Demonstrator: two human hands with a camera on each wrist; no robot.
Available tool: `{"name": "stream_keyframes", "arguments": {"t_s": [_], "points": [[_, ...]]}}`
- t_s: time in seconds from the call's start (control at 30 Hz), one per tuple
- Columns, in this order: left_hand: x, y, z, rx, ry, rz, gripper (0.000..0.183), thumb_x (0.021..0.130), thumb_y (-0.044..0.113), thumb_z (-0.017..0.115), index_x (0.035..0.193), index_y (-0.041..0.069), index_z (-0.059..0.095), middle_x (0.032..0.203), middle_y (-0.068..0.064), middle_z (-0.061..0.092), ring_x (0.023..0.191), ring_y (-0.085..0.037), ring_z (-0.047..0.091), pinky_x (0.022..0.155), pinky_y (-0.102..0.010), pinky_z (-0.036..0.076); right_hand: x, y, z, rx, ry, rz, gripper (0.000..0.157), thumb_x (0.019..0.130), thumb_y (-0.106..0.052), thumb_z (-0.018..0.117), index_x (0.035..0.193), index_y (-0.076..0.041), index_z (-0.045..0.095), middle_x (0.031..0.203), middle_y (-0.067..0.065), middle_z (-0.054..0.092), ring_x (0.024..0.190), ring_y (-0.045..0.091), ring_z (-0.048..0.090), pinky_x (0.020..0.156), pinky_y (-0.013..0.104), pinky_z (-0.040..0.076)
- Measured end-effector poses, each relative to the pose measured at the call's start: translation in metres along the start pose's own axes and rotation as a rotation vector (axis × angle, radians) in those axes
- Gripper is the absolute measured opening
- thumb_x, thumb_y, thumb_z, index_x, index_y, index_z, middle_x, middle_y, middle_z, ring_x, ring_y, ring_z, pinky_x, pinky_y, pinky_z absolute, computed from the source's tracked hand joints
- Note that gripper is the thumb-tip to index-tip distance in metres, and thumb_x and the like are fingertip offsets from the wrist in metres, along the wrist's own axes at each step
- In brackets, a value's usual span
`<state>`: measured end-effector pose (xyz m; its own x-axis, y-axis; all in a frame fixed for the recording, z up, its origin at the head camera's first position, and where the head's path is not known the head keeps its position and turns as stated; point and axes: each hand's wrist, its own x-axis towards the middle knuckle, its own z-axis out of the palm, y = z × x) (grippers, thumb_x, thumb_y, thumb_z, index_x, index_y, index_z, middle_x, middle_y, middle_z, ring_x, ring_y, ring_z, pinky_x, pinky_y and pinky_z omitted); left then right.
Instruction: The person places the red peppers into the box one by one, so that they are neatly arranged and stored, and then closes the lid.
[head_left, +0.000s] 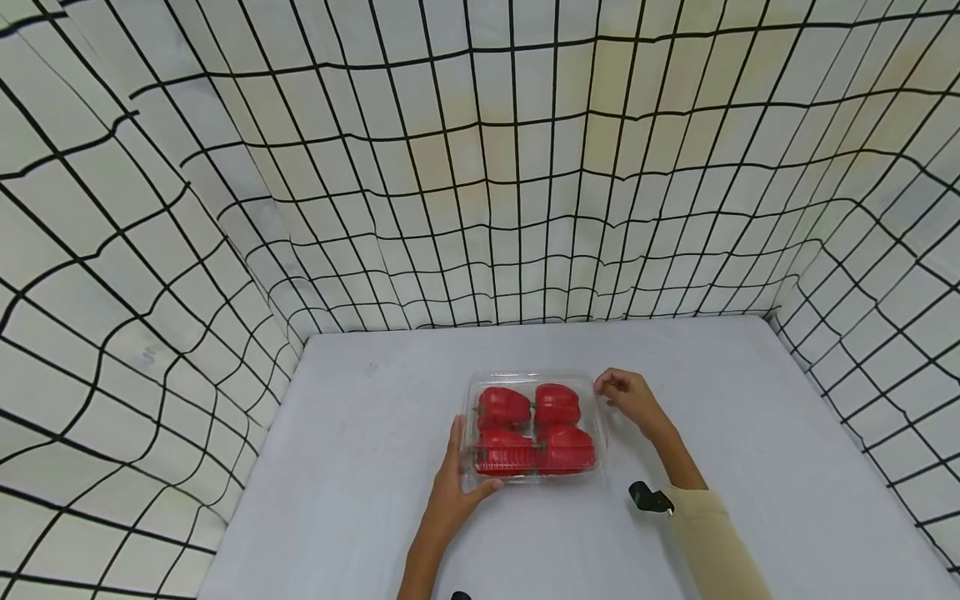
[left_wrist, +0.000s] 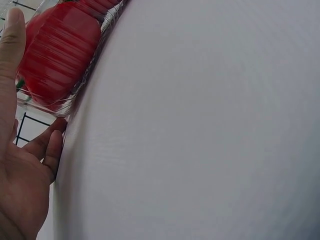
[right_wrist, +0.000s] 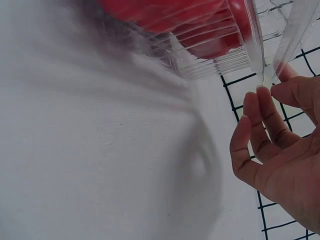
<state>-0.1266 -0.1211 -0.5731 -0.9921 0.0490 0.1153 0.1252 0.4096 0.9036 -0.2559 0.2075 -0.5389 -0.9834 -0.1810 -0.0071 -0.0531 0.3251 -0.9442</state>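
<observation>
In the head view a clear plastic clamshell container (head_left: 534, 482) lies on the table with several red bell peppers (head_left: 567, 450) inside. My left hand (head_left: 450, 492) rests against its near left corner, long fingers along the left side and thumb at the front edge. The left wrist view shows that thumb straight beside a pepper (left_wrist: 62, 50), fingertips low at the container's edge. At the far right corner my right hand (head_left: 630, 396) pinches the rim. Up close, the right hand (right_wrist: 280, 145) has thumb and fingertips at the lid edge (right_wrist: 295, 37), which stands slightly apart from the ribbed tray (right_wrist: 235, 62).
A white table (head_left: 360, 467) spreads around the container. Walls with black netting (head_left: 510, 167) over white sheeting rise at the back and both sides. A small dark device (head_left: 649, 497) sits at the right wrist by the beige sleeve (head_left: 712, 533).
</observation>
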Motion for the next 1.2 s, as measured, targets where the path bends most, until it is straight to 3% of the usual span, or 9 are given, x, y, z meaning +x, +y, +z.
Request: {"name": "stream_keyframes", "arguments": {"t_s": [0.1, 0.4, 0.57, 0.67, 0.8, 0.93, 1.07, 1.2], "points": [[0.000, -0.001, 0.000, 0.019, 0.005, 0.009, 0.111, 0.074, 0.038, 0.084, 0.157, 0.037, 0.010, 0.162, -0.005, 0.025, 0.146, -0.038, 0.029, 0.110, -0.065, 0.035, -0.005, 0.001, 0.003, 0.029, -0.003, 0.029, 0.014, 0.099, -0.006, 0.050, 0.099, 0.002, 0.062, 0.091, 0.004, 0.060, 0.087, 0.014, 0.057, 0.073, 0.026, 0.057], [0.002, -0.002, -0.003, 0.007, -0.007, 0.044, 0.111, 0.073, 0.028, 0.085, 0.158, 0.030, 0.013, 0.159, -0.008, 0.031, 0.134, -0.044, 0.046, 0.105, -0.061, 0.043, -0.038, 0.005, 0.016, 0.077, 0.038, 0.118, 0.030, 0.103, -0.025, 0.051, 0.127, -0.007, 0.054, 0.108, 0.015, 0.060, 0.094, 0.015, 0.058, 0.076, 0.026, 0.057], [0.001, -0.004, -0.004, 0.019, -0.017, 0.027, 0.109, 0.076, 0.030, 0.082, 0.158, 0.031, 0.010, 0.160, -0.006, 0.030, 0.135, -0.041, 0.046, 0.106, -0.060, 0.043, -0.066, 0.007, 0.028, 0.109, 0.058, 0.087, 0.043, 0.102, -0.020, 0.051, 0.144, -0.014, 0.043, 0.109, 0.016, 0.060, 0.089, 0.010, 0.057, 0.071, 0.024, 0.055], [0.000, -0.004, -0.003, 0.020, -0.017, 0.013, 0.106, 0.078, 0.034, 0.080, 0.157, 0.032, 0.010, 0.161, -0.005, 0.028, 0.136, -0.041, 0.044, 0.107, -0.060, 0.042, -0.084, 0.010, 0.034, 0.138, 0.095, 0.071, 0.048, 0.101, -0.017, 0.053, 0.147, -0.015, 0.038, 0.107, 0.014, 0.061, 0.084, 0.009, 0.057, 0.066, 0.023, 0.054], [0.000, -0.001, -0.001, 0.007, -0.022, 0.001, 0.103, 0.079, 0.038, 0.078, 0.157, 0.031, 0.012, 0.162, -0.005, 0.024, 0.139, -0.042, 0.041, 0.108, -0.062, 0.040, -0.107, 0.015, 0.040, 0.211, 0.127, 0.088, 0.047, 0.099, -0.012, 0.055, 0.144, -0.012, 0.040, 0.101, 0.009, 0.062, 0.081, 0.008, 0.058, 0.063, 0.025, 0.055], [-0.001, 0.001, -0.001, 0.001, -0.011, -0.003, 0.101, 0.079, 0.039, 0.079, 0.157, 0.028, 0.015, 0.164, -0.004, 0.021, 0.145, -0.038, 0.031, 0.111, -0.061, 0.037, -0.121, 0.017, 0.044, 0.273, 0.093, 0.109, 0.040, 0.097, -0.006, 0.054, 0.136, -0.004, 0.045, 0.091, 0.005, 0.062, 0.075, 0.009, 0.057, 0.059, 0.025, 0.054], [0.000, 0.001, -0.001, 0.007, -0.002, 0.012, 0.099, 0.080, 0.039, 0.078, 0.157, 0.025, 0.018, 0.164, -0.001, 0.018, 0.149, -0.032, 0.023, 0.113, -0.058, 0.034, -0.126, 0.016, 0.043, 0.280, 0.019, 0.133, 0.025, 0.098, -0.013, 0.055, 0.112, 0.008, 0.053, 0.080, 0.002, 0.062, 0.064, 0.008, 0.053, 0.049, 0.021, 0.046], [0.000, 0.000, -0.001, -0.001, 0.001, 0.032, 0.097, 0.081, 0.040, 0.078, 0.156, 0.021, 0.020, 0.165, 0.000, 0.017, 0.150, -0.034, 0.021, 0.114, -0.058, 0.032, -0.125, 0.015, 0.041, 0.301, -0.072, 0.153, 0.027, 0.099, -0.017, 0.054, 0.092, 0.009, 0.056, 0.073, 0.001, 0.061, 0.060, 0.005, 0.052, 0.046, 0.017, 0.039]]}}
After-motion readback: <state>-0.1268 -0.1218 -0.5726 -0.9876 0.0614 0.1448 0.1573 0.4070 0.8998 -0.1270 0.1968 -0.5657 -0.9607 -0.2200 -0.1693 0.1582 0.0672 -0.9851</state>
